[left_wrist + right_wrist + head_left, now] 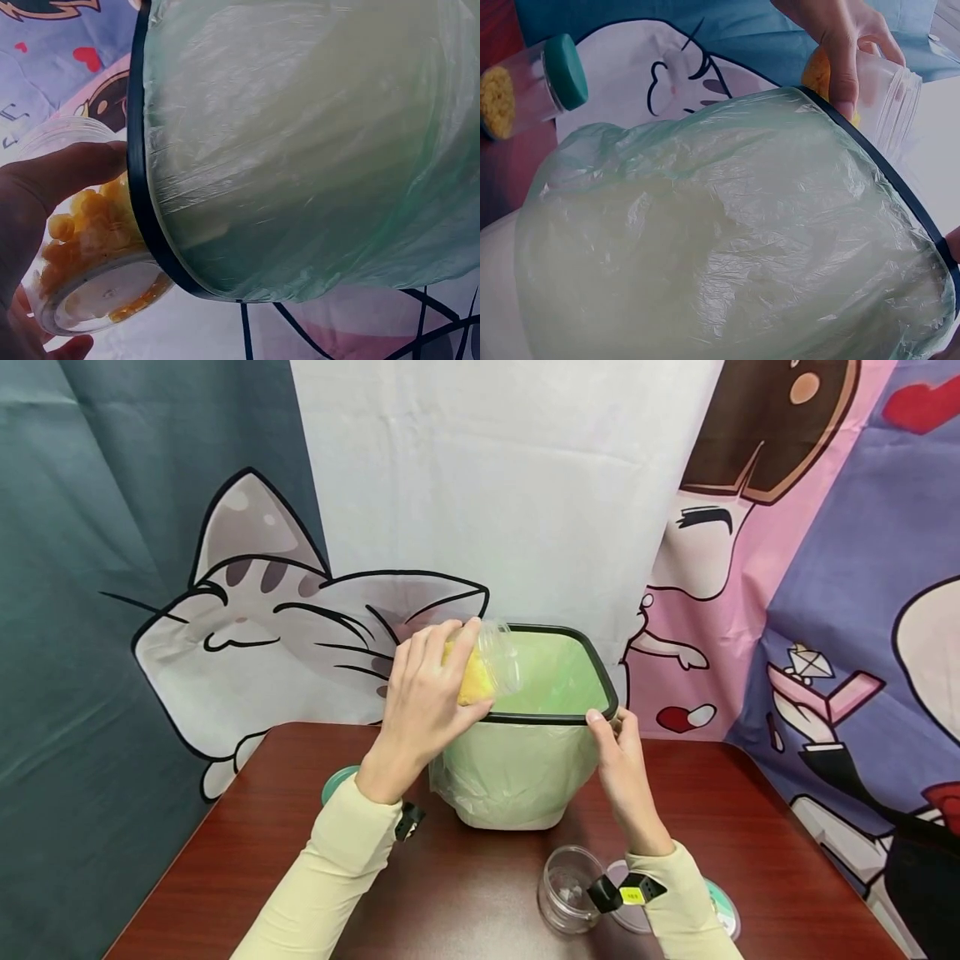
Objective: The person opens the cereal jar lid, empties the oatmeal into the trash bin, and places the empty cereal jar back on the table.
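Note:
My left hand [427, 693] grips a clear plastic jar [502, 656] holding yellow-orange pieces. Tipped on its side, the jar points its open mouth over the left part of a pale bin [517, 777]. A thin green bag lines the bin and folds down over its outside, under a black rim [540, 719]. In the left wrist view, the pieces [94, 232] lie towards the jar's base. At the rim's near right corner, my right hand [624, 768] pinches the edge, thumb on top; its other fingers are partly hidden.
Near the right forearm stands an uncapped clear jar [558, 910], with a pale lid [630, 917] and a green-and-white round lid [724, 910] beside it. A green-lidded jar [536, 86] with yellow contents stands left of the bin. A printed cloth [480, 485] hangs behind the table.

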### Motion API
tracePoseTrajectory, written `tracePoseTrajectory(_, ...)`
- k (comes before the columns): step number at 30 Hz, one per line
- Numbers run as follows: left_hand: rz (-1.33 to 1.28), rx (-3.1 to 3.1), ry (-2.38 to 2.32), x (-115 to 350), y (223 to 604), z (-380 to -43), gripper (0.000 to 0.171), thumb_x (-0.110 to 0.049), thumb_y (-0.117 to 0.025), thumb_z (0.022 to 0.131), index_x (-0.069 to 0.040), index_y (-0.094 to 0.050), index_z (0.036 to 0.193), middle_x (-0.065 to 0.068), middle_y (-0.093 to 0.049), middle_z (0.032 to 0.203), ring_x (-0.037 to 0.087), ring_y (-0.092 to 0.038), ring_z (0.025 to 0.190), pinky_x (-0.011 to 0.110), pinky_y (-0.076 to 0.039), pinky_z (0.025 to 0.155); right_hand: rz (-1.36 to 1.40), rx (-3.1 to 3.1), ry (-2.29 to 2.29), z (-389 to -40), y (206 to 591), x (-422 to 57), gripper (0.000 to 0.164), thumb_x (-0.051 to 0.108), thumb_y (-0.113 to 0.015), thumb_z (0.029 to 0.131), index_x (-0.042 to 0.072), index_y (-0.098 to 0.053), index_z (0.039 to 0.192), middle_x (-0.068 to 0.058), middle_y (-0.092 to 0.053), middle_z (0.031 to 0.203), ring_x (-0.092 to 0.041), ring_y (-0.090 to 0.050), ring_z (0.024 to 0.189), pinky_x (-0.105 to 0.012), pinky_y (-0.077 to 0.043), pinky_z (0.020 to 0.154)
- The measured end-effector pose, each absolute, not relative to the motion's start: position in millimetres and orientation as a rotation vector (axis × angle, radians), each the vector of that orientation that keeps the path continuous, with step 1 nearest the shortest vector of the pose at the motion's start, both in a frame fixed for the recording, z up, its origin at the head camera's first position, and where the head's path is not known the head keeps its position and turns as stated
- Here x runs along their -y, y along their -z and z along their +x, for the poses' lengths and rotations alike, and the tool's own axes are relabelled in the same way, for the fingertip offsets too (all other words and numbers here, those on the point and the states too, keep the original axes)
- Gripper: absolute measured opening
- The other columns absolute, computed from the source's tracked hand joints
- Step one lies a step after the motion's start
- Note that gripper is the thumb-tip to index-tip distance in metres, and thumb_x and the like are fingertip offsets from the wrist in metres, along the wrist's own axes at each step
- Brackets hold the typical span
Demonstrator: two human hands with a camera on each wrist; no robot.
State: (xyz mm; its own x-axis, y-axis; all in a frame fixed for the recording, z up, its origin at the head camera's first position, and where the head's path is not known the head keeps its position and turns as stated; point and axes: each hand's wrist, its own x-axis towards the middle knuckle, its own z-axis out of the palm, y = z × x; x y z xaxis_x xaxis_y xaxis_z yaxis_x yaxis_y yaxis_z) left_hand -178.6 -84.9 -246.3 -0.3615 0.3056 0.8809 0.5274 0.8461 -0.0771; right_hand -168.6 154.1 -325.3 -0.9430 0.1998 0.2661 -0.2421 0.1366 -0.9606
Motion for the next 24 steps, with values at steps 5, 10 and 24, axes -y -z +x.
tracePoseTrajectory(5,-0.619,1.961,0.23,85.2,246.9,-182.9,0.085,-0.035,-0.082,0.055,-0.009,-0.047,0.129,0.014,-0.051,0.119,0.031,-0.046,0.107,0.043,-0.036,0.087,0.044,2.095,-1.855,-168.9,325.7,-154.0,0.047,0.034,-0.047,0.094,0.001,-0.033,0.124,-0.007,-0.04,0.108,-0.014,-0.038,0.101,-0.028,-0.03,0.087)
tracePoseTrajectory(10,-0.638,1.977,0.187,86.1,244.7,-186.3,0.083,-0.027,-0.082,0.057,-0.01,-0.047,0.13,0.015,-0.049,0.123,0.031,-0.043,0.112,0.042,-0.034,0.091,0.038,2.101,-1.844,-168.9,326.0,-154.4,0.047,0.034,-0.047,0.094,0.002,-0.033,0.125,-0.008,-0.04,0.11,-0.014,-0.039,0.102,-0.028,-0.03,0.088)
tracePoseTrajectory(24,-0.692,1.985,0.157,84.1,239.3,-187.7,0.077,-0.013,-0.078,0.057,-0.012,-0.049,0.128,0.015,-0.048,0.124,0.031,-0.043,0.113,0.041,-0.032,0.097,0.029,2.095,-1.855,-169.6,325.9,-154.0,0.047,0.034,-0.047,0.094,0.002,-0.032,0.126,-0.009,-0.042,0.109,-0.015,-0.04,0.101,-0.029,-0.03,0.089)
